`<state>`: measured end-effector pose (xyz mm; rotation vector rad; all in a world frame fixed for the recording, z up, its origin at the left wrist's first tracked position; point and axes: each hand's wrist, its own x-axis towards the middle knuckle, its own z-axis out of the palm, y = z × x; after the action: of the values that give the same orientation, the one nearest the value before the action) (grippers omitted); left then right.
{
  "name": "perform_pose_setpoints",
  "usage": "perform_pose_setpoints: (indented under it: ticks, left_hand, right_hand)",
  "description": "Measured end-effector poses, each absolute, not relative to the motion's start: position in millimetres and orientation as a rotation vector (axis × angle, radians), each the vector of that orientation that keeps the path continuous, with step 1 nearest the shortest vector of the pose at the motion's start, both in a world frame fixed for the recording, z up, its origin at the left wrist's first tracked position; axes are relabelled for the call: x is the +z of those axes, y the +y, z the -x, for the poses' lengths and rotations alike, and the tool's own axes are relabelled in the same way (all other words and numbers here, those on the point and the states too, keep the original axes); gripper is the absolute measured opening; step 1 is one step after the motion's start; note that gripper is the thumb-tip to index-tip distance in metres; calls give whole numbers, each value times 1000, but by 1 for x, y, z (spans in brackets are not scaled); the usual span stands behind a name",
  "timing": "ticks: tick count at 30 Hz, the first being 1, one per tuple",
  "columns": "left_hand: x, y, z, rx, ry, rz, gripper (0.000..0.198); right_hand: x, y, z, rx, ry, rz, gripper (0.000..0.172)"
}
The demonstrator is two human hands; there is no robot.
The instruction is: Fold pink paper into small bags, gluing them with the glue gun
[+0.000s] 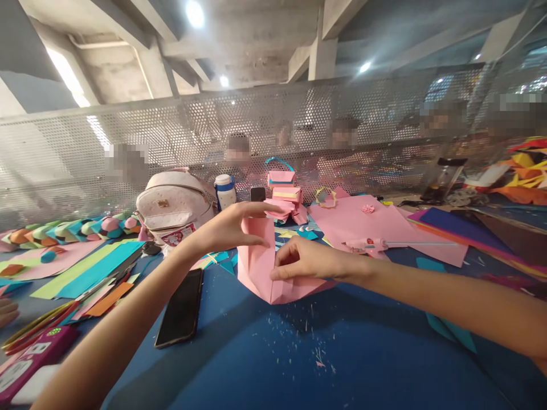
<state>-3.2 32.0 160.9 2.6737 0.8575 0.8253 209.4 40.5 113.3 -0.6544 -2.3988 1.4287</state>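
Observation:
A folded sheet of pink paper [257,265] stands partly upright over the blue table, with a crease down its front and a flap spreading out low to the right. My left hand [233,228] holds its upper left part, the thumb in front and the fingers reaching over the top. With thumb and fingertips curled together, my right hand [303,259] pinches the paper near its middle. Behind my hands stands a pink paper construction [284,196] of stacked box shapes with a blue strip handle.
A black phone [179,307] lies left of the paper. Farther back are a white backpack [176,196], a bottle [225,192], pink sheets [350,219] and a pink glue gun [370,246]. Coloured strips [102,267] and a purple case [32,364] lie left. Paper scraps dot the blue table [265,376].

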Motion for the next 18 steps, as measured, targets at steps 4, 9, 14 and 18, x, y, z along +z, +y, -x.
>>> perform_pose_setpoints:
  ticks: [4, 9, 14, 18]
  left_hand:
    - [146, 13, -10, 1273, 1049, -2747, 49]
    - [103, -25, -26, 1286, 1145, -2755, 59]
    - [71, -29, -25, 1322, 1275, -2626, 60]
    - [68, -25, -21, 1363, 1217, -2555, 59]
  right_hand:
    - [111, 41, -208, 1437, -2173, 624, 32]
    - [104, 41, -206, 1448, -1891, 563, 22]
    - [99, 34, -200, 1450, -1800, 548, 26]
    - [100, 30, -197, 1454, -1775, 536, 30]
